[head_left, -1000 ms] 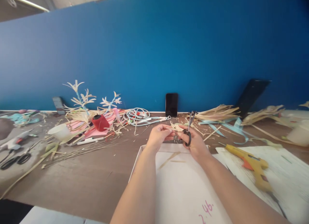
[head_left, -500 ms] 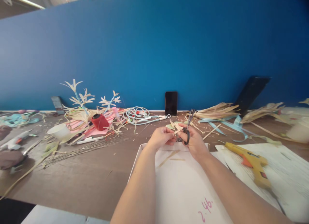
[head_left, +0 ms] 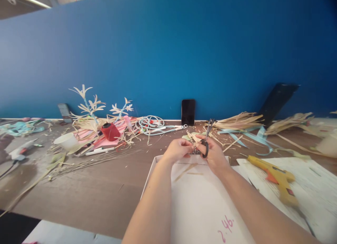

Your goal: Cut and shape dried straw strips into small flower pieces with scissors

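Note:
My right hand [head_left: 214,154] is closed round a pair of black-handled scissors [head_left: 206,148], whose blades point up and away from me. Close beside it, my left hand [head_left: 179,150] is pinched together over a small pale strip of dried husk [head_left: 194,138]. The fingertips of both hands almost meet, and they partly hide the strip. Both hands are above the far edge of a white box lid [head_left: 196,198] with a purple number written on it. Two thin tan slivers [head_left: 185,172] lie on the lid.
A yellow glue gun [head_left: 279,179] rests on papers at right. Behind stand a phone [head_left: 188,112] and husk bundles [head_left: 237,121]. Left are blue cord [head_left: 150,125], a red thread spool [head_left: 110,131], a white cup [head_left: 65,141], wires [head_left: 92,164] and another person's blurred hand [head_left: 4,147].
My hands stay together, with the left fingers slightly closer to the scissors handle. The view has shifted a little. At far left, the other person's lower hand has gone from view.

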Motion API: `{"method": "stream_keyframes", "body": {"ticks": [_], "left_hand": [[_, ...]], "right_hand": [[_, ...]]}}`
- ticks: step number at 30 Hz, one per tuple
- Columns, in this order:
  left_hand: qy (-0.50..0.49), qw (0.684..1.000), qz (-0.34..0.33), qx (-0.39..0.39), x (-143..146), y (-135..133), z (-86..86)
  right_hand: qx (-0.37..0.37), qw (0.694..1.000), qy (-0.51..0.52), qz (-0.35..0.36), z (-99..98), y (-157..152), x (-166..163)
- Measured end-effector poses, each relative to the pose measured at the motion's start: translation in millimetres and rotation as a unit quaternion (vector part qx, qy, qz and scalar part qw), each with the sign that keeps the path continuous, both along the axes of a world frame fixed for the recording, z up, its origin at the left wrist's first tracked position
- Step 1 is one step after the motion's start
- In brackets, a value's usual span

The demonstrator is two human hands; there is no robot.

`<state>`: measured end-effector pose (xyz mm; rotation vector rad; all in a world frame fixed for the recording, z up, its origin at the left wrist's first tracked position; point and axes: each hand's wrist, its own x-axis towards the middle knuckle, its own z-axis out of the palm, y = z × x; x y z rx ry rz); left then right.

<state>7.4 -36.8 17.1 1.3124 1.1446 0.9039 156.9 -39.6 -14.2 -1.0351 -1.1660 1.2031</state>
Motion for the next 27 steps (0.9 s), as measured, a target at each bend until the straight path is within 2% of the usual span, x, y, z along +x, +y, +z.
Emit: {"method": "stream_keyframes", "body": {"ticks": [4,7,10,14,21,27], "left_hand": [[0.008,1.000,0.016,0.010,-1,3,-2.4],[0.001,0.998,0.058,0.028,-2,7,-4.9],[-0.028,0.993,0.107,0.043,-4,10,-6.1],[-0.061,0.987,0.135,0.058,-4,12,-4.4],[-0.067,0.984,0.151,0.070,-4,11,-1.7],[-0.070,0.986,0.139,0.062,-3,12,-4.1]], "right_hand": [[-0.008,1.000,-0.010,-0.011,2.5,-2,-2],[-0.028,0.999,-0.039,-0.017,6.7,-5,-3],[-0.025,0.994,-0.100,0.032,10.8,-9,-5],[-0.032,0.986,-0.144,0.081,13.5,-12,-4],[-0.042,0.970,-0.200,0.132,11.2,-11,-4],[-0.038,0.969,-0.208,0.126,14.3,-13,-5]]}}
